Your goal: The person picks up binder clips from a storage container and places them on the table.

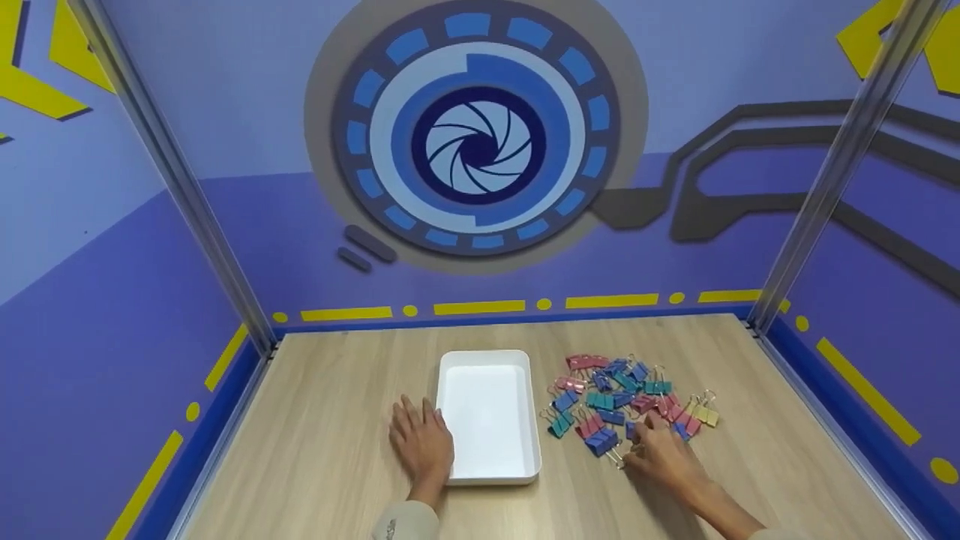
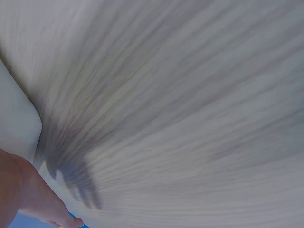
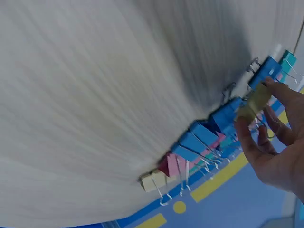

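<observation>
Between thumb and fingers, my right hand pinches a yellow binder clip, seen best in the right wrist view. That hand is at the near side of a loose pile of binder clips in blue, green, pink and yellow. A blue clip lies just left of its fingertips. My left hand lies with fingers extended along the left side of a shallow white tray, touching its wall. In the left wrist view only part of that hand shows, next to a tray corner.
Another yellow clip lies at the pile's right edge. The wooden table is bounded by purple panels at the back and sides. Metal posts stand at the back corners.
</observation>
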{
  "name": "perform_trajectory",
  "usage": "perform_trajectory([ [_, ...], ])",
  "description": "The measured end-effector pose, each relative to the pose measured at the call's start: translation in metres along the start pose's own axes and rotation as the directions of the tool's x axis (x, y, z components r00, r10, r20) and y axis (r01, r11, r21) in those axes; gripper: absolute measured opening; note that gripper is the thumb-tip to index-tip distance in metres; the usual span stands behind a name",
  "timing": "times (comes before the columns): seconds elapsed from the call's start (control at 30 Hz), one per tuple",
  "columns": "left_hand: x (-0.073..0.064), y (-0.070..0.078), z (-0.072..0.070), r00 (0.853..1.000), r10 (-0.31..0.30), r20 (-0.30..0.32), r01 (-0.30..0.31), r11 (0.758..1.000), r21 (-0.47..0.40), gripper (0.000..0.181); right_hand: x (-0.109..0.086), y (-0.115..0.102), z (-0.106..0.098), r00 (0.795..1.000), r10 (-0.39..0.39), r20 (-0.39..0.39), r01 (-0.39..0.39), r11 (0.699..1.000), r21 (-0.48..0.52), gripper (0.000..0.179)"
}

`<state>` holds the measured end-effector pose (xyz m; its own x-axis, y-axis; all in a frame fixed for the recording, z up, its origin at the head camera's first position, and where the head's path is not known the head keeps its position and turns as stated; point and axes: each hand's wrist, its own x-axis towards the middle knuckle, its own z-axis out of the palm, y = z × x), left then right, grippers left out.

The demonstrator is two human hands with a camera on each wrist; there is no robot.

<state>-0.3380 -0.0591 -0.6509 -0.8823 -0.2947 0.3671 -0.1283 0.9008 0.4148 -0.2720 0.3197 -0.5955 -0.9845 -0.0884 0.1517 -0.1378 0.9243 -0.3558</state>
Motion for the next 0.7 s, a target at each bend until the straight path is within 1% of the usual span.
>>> perform_trajectory([
  [0.13,-0.001,-0.001,-0.001,1.0,-0.011,0.009,0.012,1.0,-0.006,0.044,-0.005,-0.001,0.011,0.999,-0.009,-0.031,0.009,1.0,-0.001,0.023],
  [0.23,-0.002,-0.001,-0.002,1.0,-0.019,0.006,0.019,1.0,-0.011,0.044,-0.008,-0.003,0.015,1.0,-0.015,-0.024,0.015,1.0,0.017,0.021],
  [0.37,-0.002,0.0,0.002,1.0,-0.009,0.011,0.009,0.999,-0.035,0.044,-0.01,-0.002,0.017,1.0,0.018,0.0,-0.018,0.999,0.048,0.017],
  [0.43,-0.002,0.001,0.004,1.0,-0.006,0.019,0.007,0.999,-0.051,0.045,-0.011,0.0,0.016,1.0,0.027,-0.007,-0.027,0.999,0.047,0.017],
  [0.57,-0.001,0.0,0.007,0.999,-0.015,0.031,0.017,0.997,-0.078,0.046,-0.01,-0.001,0.013,0.999,-0.002,-0.038,0.002,1.0,0.004,0.017],
  [0.7,0.002,-0.001,0.006,0.999,-0.025,0.027,0.028,0.994,-0.11,0.046,-0.002,-0.007,0.005,0.995,-0.05,-0.087,0.046,0.998,-0.042,0.01],
])
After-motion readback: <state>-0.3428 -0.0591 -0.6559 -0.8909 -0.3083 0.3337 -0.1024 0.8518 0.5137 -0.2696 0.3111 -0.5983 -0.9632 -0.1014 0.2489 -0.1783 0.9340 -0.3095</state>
